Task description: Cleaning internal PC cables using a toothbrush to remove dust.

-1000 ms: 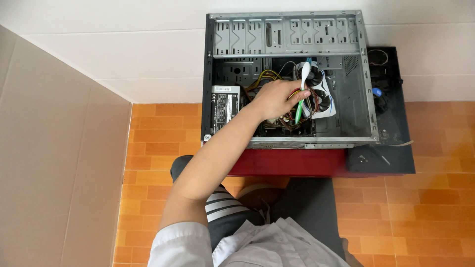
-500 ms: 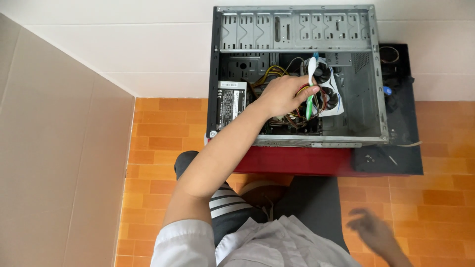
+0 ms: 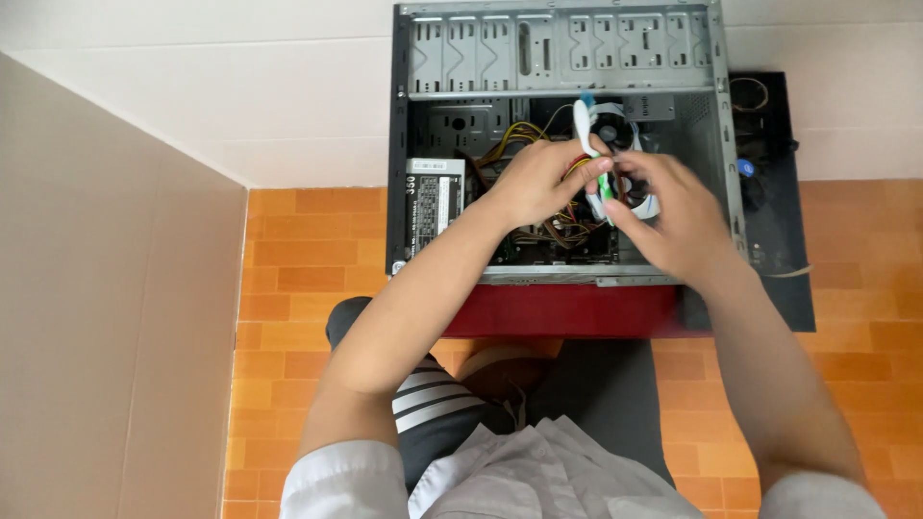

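nearest the camera lie the person's white shirt (image 3: pixel 538 476) and a dark trouser leg with white stripes (image 3: pixel 433 404), folded over an orange tiled floor (image 3: pixel 288 279). from there both bare forearms reach up into the open computer case (image 3: pixel 562 58).

the change is on the right side: a second ago only the left hand was inside the case, half a second ago the right hand was low by the floor, and now the right hand (image 3: pixel 673 216) has come up to meet the left over the cooler fan (image 3: pixel 615 130). the camera has also drifted, so the case sits a little differently in view.

the left hand (image 3: pixel 534 183) is curled, its fingertips pinching the green-handled tool (image 3: pixel 604 183), which stands nearly upright with its white end (image 3: pixel 582 120) toward the fan. the right hand is loosely cupped, thumb and forefinger closing on the same green shaft from the other side, so the two hands touch around it. i judge this to mean the work has gone from one-handed holding to a two-handed grip, for steadying or resetting the tool.

beneath the hands is a tangle of yellow and red cables (image 3: pixel 538 231); left of them the power supply (image 3: pixel 435 202) with its label. the case rests on a red stand (image 3: pixel 567 309), with a black side panel (image 3: pixel 769 192) just beside it on the right.

farther off run the empty drive bays, then a pale tiled wall (image 3: pixel 240 96); a beige panel (image 3: pixel 106 317) fills the left.
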